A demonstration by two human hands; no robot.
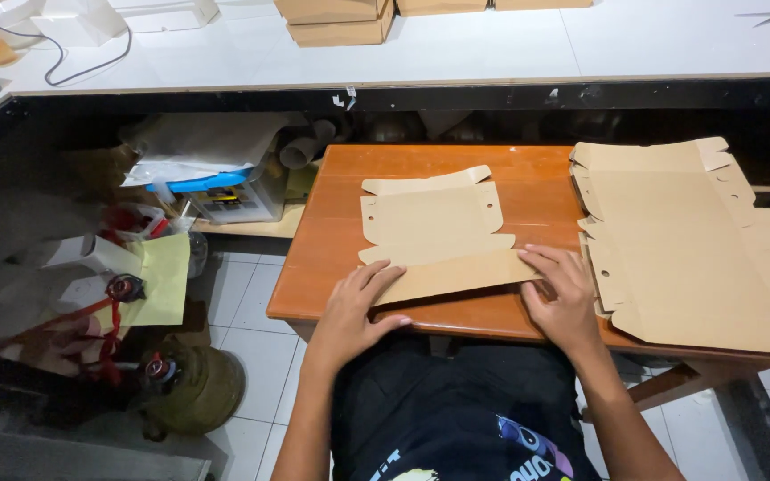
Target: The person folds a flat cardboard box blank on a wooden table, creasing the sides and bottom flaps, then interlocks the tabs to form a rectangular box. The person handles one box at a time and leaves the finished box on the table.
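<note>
A flat cardboard box blank is lying on the wooden counter, and both hands are pressing down its near flap — folded up over the panel along the crease. The left hand is resting flat with fingers spread wide; the right hand is lying open too, palm down, gripping nothing. Judging by this, only the first fold is being made — the far flap and side tabs are still lying flat. A stack of unfolded blanks is waiting just to the right.
</note>
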